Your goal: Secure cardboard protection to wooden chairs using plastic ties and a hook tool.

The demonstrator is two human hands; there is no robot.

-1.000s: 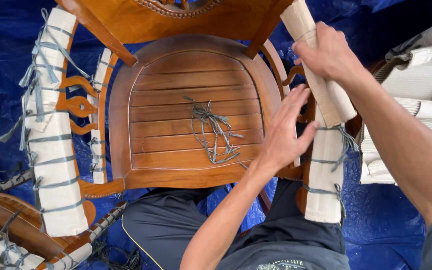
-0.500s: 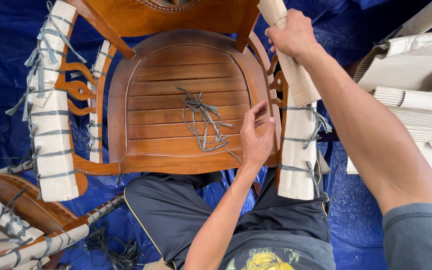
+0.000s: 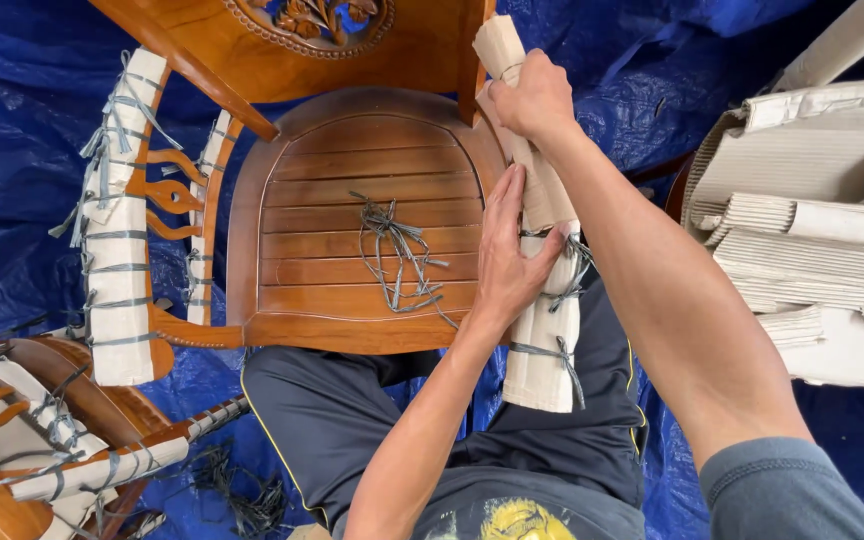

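The right hand [image 3: 532, 100] was closed around the upper end of a cardboard sheet [image 3: 542, 190] laid along the chair's right armrest, pinning it near the backrest [image 3: 302, 40]. The left hand [image 3: 504, 255], fingers together and flat, pressed the sheet's middle against the armrest just above the tied straps [image 3: 564, 285] binding the lower cardboard [image 3: 544, 350]. To do this well, both hands would need to keep the sheet snug and straight along the rail, overlapping the lower piece, so a strap could cinch it without slack. Loose straps [image 3: 402, 255] lay on the slatted seat [image 3: 352, 200], within reach. The left armrest [image 3: 122, 250] was already wrapped; a cardboard stack [image 3: 812, 220] sat right, on the blue tarp [image 3: 12, 150].
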